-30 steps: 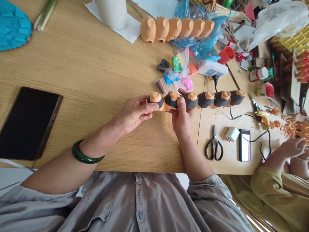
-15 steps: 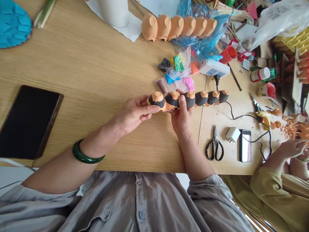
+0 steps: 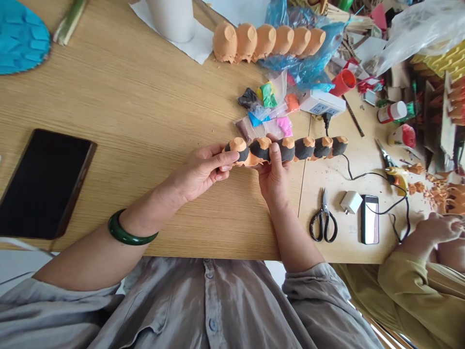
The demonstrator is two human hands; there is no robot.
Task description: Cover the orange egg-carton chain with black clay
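I hold a strip of orange egg-carton cups with black clay bands (image 3: 301,148) above the wooden table (image 3: 145,111). My left hand (image 3: 201,169) pinches its left end cup, thumb pressed on the black clay. My right hand (image 3: 273,177) grips the strip just right of that, thumb on top between two cups. The rest of the strip sticks out to the right, unsupported. A plain orange strip of cups (image 3: 267,41) lies further back.
Small bags of coloured clay (image 3: 267,109) lie behind the strip, next to a white power strip (image 3: 321,102). Scissors (image 3: 322,220), a charger and a phone (image 3: 369,219) lie at the right, a dark tablet (image 3: 43,182) at the left. Another person's hand (image 3: 438,228) works at the far right.
The strip's far end has swung away from me, so it looks shorter. My left thumb has slid a little over the end cup. Both hands keep their grip.
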